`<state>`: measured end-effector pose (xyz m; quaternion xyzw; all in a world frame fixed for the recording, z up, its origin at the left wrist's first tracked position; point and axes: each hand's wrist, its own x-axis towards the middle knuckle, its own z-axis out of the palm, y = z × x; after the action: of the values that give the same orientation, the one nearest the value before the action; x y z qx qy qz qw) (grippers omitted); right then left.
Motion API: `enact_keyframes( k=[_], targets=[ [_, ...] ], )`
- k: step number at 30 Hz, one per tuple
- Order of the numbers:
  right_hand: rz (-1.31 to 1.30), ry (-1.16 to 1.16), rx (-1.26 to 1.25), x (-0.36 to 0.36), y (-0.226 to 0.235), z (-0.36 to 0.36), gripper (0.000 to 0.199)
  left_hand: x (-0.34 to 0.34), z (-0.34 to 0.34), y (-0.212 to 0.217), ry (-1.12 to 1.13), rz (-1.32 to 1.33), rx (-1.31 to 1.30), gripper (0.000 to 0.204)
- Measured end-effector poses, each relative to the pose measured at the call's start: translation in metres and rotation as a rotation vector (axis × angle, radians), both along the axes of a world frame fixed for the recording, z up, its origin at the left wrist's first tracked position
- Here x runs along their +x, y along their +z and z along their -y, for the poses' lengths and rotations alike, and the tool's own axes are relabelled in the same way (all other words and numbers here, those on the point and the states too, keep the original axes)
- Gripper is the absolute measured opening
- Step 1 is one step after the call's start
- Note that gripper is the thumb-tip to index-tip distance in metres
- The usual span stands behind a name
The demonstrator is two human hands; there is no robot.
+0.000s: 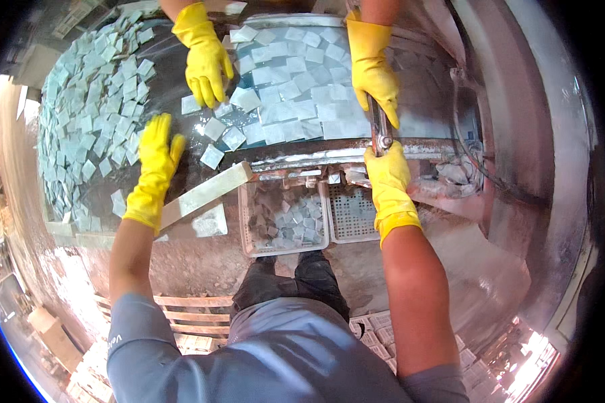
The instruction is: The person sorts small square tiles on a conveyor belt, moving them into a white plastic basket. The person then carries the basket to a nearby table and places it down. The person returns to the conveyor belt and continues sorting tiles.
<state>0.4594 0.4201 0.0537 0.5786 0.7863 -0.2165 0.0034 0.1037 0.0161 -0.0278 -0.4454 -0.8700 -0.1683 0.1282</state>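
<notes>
My left hand, in a yellow rubber glove, is open over the wet dark bench, its fingers stretched beside the loose tiles. My right hand, gloved alike, is closed around the near end of a long metal tool with a round bolt or pivot; its exact kind is unclear. A co-worker's gloved hand is at the tool's far end. The co-worker's other gloved hand reaches down over the bench. Between the hands, pale square tiles lie closely spread, with some loose tiles at their left edge.
A big heap of tiles covers the bench's left side. A pale bar slants along the near edge. Below are a plastic crate of tile pieces and a perforated crate. A cable hangs at right; a slatted wooden pallet lies behind my legs.
</notes>
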Motion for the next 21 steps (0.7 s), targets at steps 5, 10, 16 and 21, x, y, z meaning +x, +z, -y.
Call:
enact_keyframes(
  k=[5, 10, 16, 21],
  targets=[
    [0.060, 0.014, 0.058, -0.001, -0.009, -0.001, 0.058, 0.075, -0.078, -0.002, -0.156, 0.185, -0.328, 0.088],
    [0.011, 0.007, 0.032, 0.004, -0.010, -0.004, 0.058, 0.055, -0.101, -0.001, -0.202, 0.082, -0.293, 0.080],
    [0.026, -0.022, 0.011, -0.002, 0.003, 0.001, 0.054, 0.006, -0.110, -0.013, -0.289, -0.041, -0.362, 0.065],
    [-0.028, 0.000, 0.051, 0.001, -0.011, -0.002, 0.048, 0.064, -0.120, -0.012, -0.256, 0.002, -0.373, 0.061]
  ],
)
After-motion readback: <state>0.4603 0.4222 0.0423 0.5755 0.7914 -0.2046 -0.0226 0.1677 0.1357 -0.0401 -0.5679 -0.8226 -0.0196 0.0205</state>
